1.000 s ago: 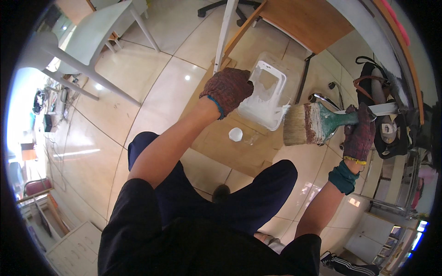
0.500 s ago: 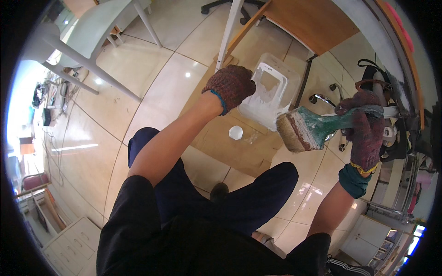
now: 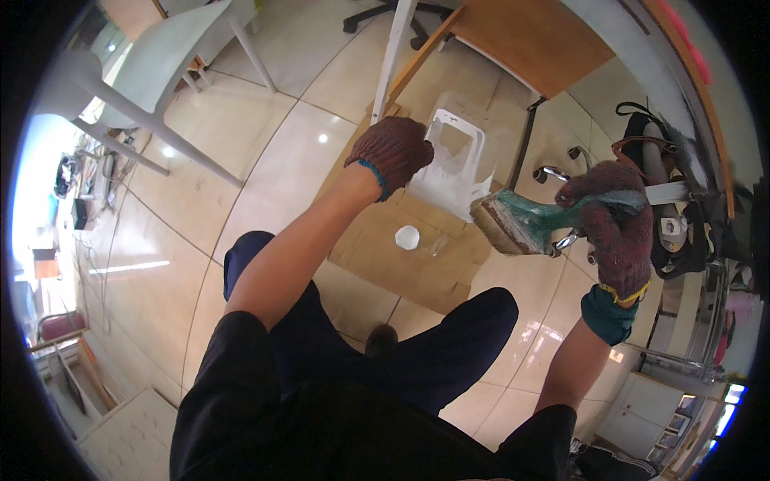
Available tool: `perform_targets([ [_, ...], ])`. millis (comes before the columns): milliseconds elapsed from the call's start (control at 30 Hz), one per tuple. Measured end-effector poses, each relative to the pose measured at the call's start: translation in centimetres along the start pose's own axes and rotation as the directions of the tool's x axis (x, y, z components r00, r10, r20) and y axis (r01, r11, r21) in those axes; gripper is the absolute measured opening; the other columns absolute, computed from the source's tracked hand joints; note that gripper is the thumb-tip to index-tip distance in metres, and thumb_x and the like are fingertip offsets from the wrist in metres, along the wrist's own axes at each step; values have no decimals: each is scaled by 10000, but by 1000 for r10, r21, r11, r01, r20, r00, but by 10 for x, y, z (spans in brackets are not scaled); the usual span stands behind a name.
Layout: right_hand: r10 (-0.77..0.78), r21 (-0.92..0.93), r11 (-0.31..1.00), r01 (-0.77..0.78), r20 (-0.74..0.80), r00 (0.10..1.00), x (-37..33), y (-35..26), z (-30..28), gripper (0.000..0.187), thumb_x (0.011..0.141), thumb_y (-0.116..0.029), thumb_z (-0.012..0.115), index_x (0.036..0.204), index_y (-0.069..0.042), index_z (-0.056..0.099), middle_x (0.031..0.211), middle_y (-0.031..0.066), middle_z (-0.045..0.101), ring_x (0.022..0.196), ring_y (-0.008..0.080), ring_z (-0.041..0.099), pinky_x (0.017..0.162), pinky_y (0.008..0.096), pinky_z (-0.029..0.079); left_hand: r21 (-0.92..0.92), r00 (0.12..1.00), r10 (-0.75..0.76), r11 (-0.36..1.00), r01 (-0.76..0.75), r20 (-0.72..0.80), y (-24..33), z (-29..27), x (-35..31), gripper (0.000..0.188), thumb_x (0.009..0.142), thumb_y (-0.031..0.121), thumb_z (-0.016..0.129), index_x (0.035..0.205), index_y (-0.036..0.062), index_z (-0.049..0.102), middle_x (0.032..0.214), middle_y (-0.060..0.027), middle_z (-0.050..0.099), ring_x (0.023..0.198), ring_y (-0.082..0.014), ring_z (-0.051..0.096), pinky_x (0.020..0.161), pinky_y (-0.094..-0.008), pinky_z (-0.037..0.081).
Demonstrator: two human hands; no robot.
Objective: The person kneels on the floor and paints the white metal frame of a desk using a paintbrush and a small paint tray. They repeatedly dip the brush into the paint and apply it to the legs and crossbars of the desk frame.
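Observation:
My right hand (image 3: 613, 232), in a dark maroon knit glove, grips the green handle of a wide paintbrush (image 3: 525, 223). Its tan bristles point left, held near the tub's near right corner. A similar glove covers my left hand (image 3: 391, 156), which is closed in a fist at the tub's left side, by the lower end of a white post (image 3: 393, 64). What that fist holds, if anything, is hidden. The white plastic tub (image 3: 479, 152) has white paint smeared on its inside. Under it lies a sheet of brown cardboard (image 3: 377, 252), with a small round white piece (image 3: 407, 237) on it.
A wooden board (image 3: 537, 40) on a dark frame stands beyond the tub. Pale chairs (image 3: 168, 72) are at the far left. Wheeled chair legs (image 3: 553, 172) and bags (image 3: 646, 136) sit to the right. A drawer cabinet (image 3: 132, 433) is at the near left.
My right hand has shifted a little left, and the brush has turned so its bristles are seen more edge-on. My left fist stays near the tub, drifting slightly left in view.

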State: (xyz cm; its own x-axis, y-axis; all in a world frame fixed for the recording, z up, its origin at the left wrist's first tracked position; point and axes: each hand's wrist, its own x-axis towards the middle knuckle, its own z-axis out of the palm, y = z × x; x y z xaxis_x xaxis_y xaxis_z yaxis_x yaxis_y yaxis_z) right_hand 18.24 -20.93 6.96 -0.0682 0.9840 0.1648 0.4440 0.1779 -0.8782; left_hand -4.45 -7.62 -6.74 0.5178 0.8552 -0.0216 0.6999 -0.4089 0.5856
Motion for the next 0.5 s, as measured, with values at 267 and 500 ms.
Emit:
perform_targets([
  [267,72,241,960,142,-704,706,-45,45,-4,315,847,-271,612,1093,-98,519,807,100,647,493,101,511,366,195,337,-30,992,123,992,-124,-12,17,9,29,320,802,302,510,743,-3,588,566,-185,568,576,-324,612,614,-416,499],
  [500,124,252,944,213,-870,478,-58,49,-21,263,889,-259,565,1089,-95,516,803,96,650,437,80,469,348,200,324,-39,958,277,961,-275,71,66,3,58,343,815,303,510,741,-19,601,564,-182,578,505,-272,607,552,-380,506],
])
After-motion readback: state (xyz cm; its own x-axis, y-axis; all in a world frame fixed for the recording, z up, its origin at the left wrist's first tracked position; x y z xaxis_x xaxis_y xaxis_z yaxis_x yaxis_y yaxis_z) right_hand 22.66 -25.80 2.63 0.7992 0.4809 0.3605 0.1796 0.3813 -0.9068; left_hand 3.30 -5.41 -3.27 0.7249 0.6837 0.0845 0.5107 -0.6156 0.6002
